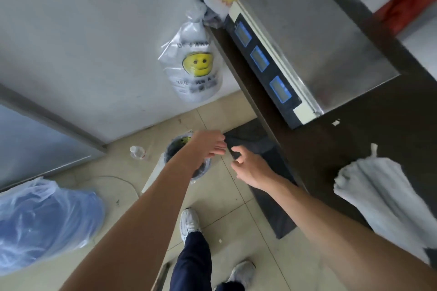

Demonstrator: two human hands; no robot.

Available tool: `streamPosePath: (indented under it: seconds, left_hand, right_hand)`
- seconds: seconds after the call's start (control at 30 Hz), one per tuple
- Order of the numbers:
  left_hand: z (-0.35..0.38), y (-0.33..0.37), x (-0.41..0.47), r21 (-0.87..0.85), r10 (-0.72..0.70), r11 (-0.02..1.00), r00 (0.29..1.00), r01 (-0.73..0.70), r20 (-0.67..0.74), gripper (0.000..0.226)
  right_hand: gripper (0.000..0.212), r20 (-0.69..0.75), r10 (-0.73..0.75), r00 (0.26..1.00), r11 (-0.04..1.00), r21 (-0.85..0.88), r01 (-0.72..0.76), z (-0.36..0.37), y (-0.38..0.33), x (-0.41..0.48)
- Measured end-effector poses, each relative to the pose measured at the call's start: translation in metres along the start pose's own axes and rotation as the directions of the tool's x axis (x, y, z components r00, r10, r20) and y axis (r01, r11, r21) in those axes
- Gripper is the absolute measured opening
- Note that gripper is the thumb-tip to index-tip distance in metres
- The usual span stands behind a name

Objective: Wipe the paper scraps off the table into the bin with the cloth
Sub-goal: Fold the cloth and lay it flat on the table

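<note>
A small round bin (176, 146) with a dark liner stands on the floor beside the table's left edge, partly hidden by my left forearm. My left hand (210, 143) hovers over it, fingers apart, holding nothing. My right hand (248, 168) is just to the right of it, also with loose fingers and nothing in them. A white cloth (376, 191) lies crumpled on the dark table (350, 139) at the right. One small white paper scrap (335, 122) rests on the table near the scale.
A steel weighing scale (314, 38) sits on the table's far part. A smiley plastic bag (195, 66) hangs at the table's corner. On the floor are a plastic bottle (137, 151), a blue-filled bag (42, 220) and my shoes (189, 222).
</note>
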State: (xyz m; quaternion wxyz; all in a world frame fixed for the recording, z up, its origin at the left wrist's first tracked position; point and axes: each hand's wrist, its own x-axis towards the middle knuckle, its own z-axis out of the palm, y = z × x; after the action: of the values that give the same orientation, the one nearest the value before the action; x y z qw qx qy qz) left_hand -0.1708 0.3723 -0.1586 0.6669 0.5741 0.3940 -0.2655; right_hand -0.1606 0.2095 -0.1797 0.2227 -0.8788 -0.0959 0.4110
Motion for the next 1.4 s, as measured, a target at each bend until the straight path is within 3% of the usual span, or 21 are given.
streamPosePath:
  seconds: [0.17, 0.33, 0.5, 0.67, 0.87, 0.93, 1.07, 1.2, 1.4]
  left_hand:
    - [0.042, 0.030, -0.073, 0.073, 0.109, 0.992, 0.992, -0.105, -0.061, 0.029]
    - [0.085, 0.060, -0.135, 0.284, 0.127, 0.950, 0.992, -0.129, 0.026, 0.028]
    - [0.133, 0.100, -0.183, 0.502, 0.468, 0.751, 0.882, -0.428, 0.052, 0.019]
    - [0.185, 0.114, -0.202, 0.621, 0.573, 0.615, 0.816, -0.486, 0.071, 0.018]
    - [0.240, 0.091, -0.197, 0.695, 0.510, 0.556, 0.847, -0.455, 0.146, 0.017]
    - [0.254, 0.079, -0.189, 0.765, 0.459, 0.485, 0.868, -0.423, 0.189, 0.017]
    - [0.266, 0.059, -0.172, 0.900, 0.346, 0.250, 0.901, -0.357, 0.261, 0.017]
    - [0.277, 0.057, -0.162, 0.926, 0.299, 0.126, 0.904, -0.357, 0.307, 0.039]
    - [0.285, 0.076, -0.134, 0.918, 0.229, 0.020, 0.896, -0.395, 0.381, 0.055]
  right_hand:
    - [0.049, -0.148, -0.019, 0.989, 0.994, 0.101, 0.034, -0.051, -0.006, -0.074]
    - [0.044, -0.260, -0.064, 0.963, 0.990, 0.105, 0.094, -0.104, -0.005, -0.143]
    - [0.041, -0.445, -0.103, 0.890, 0.993, 0.004, 0.117, -0.166, 0.002, -0.197]
    - [0.043, -0.518, -0.110, 0.848, 0.993, -0.021, 0.116, -0.210, 0.033, -0.247]
    - [0.044, -0.559, -0.034, 0.828, 0.998, 0.031, 0.062, -0.224, 0.089, -0.279]
    - [0.044, -0.557, -0.007, 0.830, 0.998, 0.042, 0.037, -0.223, 0.108, -0.281]
    - [0.046, -0.552, 0.051, 0.832, 0.998, 0.054, -0.025, -0.210, 0.142, -0.276]
    - [0.049, -0.525, 0.063, 0.849, 0.997, -0.009, -0.079, -0.198, 0.166, -0.262]
    - [0.074, -0.430, 0.184, 0.884, 0.976, -0.025, -0.216, -0.189, 0.184, -0.237]
